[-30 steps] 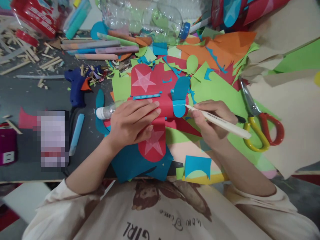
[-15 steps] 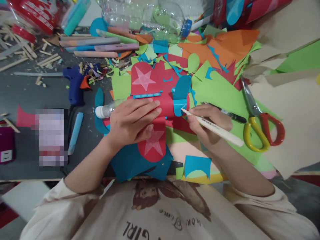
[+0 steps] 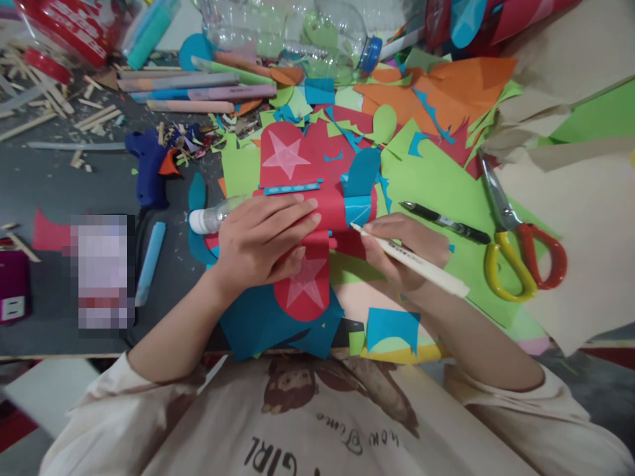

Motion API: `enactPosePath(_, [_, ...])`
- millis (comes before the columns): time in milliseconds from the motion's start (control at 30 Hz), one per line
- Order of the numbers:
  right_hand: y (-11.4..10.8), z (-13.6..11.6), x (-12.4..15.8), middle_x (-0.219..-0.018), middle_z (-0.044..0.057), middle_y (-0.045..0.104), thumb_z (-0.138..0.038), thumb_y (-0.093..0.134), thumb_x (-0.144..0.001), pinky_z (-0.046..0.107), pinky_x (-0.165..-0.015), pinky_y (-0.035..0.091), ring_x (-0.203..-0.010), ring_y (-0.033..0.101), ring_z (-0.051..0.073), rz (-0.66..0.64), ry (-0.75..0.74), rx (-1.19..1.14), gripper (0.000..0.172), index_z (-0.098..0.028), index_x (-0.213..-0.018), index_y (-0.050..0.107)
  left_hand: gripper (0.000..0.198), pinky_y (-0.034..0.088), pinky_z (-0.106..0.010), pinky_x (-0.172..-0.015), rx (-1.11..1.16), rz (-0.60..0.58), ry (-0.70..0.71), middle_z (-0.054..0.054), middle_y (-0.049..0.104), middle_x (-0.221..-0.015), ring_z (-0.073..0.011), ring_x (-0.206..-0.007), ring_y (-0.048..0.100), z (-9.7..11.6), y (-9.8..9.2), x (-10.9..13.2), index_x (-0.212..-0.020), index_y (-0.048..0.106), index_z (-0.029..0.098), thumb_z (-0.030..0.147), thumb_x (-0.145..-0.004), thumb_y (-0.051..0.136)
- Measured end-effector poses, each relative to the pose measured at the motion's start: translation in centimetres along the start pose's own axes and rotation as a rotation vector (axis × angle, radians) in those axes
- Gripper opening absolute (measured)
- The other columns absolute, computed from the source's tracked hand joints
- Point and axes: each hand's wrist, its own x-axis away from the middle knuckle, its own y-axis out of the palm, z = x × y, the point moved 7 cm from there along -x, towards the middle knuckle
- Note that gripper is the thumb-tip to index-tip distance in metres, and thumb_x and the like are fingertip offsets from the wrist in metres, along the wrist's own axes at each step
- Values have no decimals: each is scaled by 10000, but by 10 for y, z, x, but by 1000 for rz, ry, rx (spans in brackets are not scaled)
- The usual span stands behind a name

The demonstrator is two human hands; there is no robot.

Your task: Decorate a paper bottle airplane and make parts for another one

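Note:
A plastic bottle model [image 3: 332,206] wrapped in red paper lies sideways, its white cap [image 3: 199,223] to the left. Star-marked red wings [image 3: 285,155] stick out on both sides, and a blue paper fin [image 3: 363,172] rises at the right end. My left hand [image 3: 265,241] grips the bottle from above, fingers draped across the red paper and thumb on the near side. Pinched in my right hand [image 3: 409,248] is a white marker [image 3: 431,270]. Its tip is at the lower edge of the blue band [image 3: 357,210], which bears thin white lines.
Scissors [image 3: 513,244] and a black pen [image 3: 446,223] lie to the right on green paper [image 3: 441,175]. A blue glue gun [image 3: 149,168], a phone-like blurred object [image 3: 102,271] and a blue marker [image 3: 151,264] are at left. Clear bottles [image 3: 317,39], markers and paper scraps fill the back.
My right hand has shifted left and slightly down, bringing the marker tip to the band's lower edge. More of the black pen shows. My left hand stays put.

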Motion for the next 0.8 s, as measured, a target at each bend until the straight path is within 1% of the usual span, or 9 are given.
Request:
enactPosePath(133, [2, -2, -1, -763, 22, 740, -148, 657, -882, 293, -606, 628, -701, 726, 173, -13, -35, 16, 90, -230, -914, 638, 266, 572, -363, -809, 11, -6, -8, -71, 780, -1102, -245, -1038, 733, -1, 0, 1, -1112, 661, 197, 268, -906, 508])
enactPosePath(233, [3, -4, -2, -752, 12, 737, -125, 637, -886, 300, -605, 629, -695, 727, 176, -15, -41, 9, 131, -253, -910, 645, 282, 572, -362, -827, 16, -10, -13, -63, 777, -1119, -239, -1061, 727, -1, 0, 2, -1145, 649, 221, 273, -913, 499])
enactPosePath(333, [-3, -1, -2, -768, 5, 737, -145, 638, -892, 308, -621, 621, -704, 727, 175, 25, 55, -68, 124, -264, -922, 660, 279, 579, -372, -802, 16, -8, -11, -59, 778, -1117, -243, -1053, 733, -1, 0, 2, -1150, 647, 229, 271, -922, 493])
enactPosePath(400, [-10, 4, -1, -769, 2, 733, -176, 661, -888, 298, -600, 600, -685, 713, 166, 66, 135, -106, 96, -258, -938, 674, 269, 588, -378, -781, 12, -8, -6, -56, 781, -1104, -245, -1039, 738, -1, 0, 1, -1135, 654, 228, 275, -930, 486])
enactPosePath(500, [-18, 11, 0, -789, -7, 737, -194, 703, -872, 267, -562, 569, -653, 691, 142, 85, 229, -78, 127, -269, -974, 700, 262, 593, -370, -777, -16, -21, 3, -36, 785, -1089, -235, -1031, 742, -1, 0, 0, -1112, 662, 254, 287, -944, 463])
enactPosePath(600, [-18, 15, -2, -857, 5, 764, -195, 716, -865, 262, -582, 584, -679, 707, 147, 56, 264, -43, 163, -275, -1006, 713, 264, 587, -369, -748, -19, -12, 8, -39, 788, -1066, -238, -1006, 746, 0, -1, 0, -1102, 659, 239, 287, -949, 450])
enactPosePath(667, [-15, 16, -4, -879, 12, 776, -199, 714, -867, 276, -603, 603, -695, 722, 161, 44, 264, -37, 151, -275, -998, 718, 267, 581, -377, -744, -4, -7, 9, -56, 789, -1055, -250, -998, 744, 0, -1, 0, -1114, 657, 219, 274, -942, 460])
enactPosePath(800, [-11, 17, -6, -898, 15, 782, -231, 714, -872, 291, -630, 619, -723, 739, 174, 45, 283, -43, 128, -276, -991, 716, 272, 575, -374, -761, 14, -8, -12, -55, 790, -1052, -253, -998, 745, -1, 0, 0, -1138, 655, 241, 269, -927, 485])
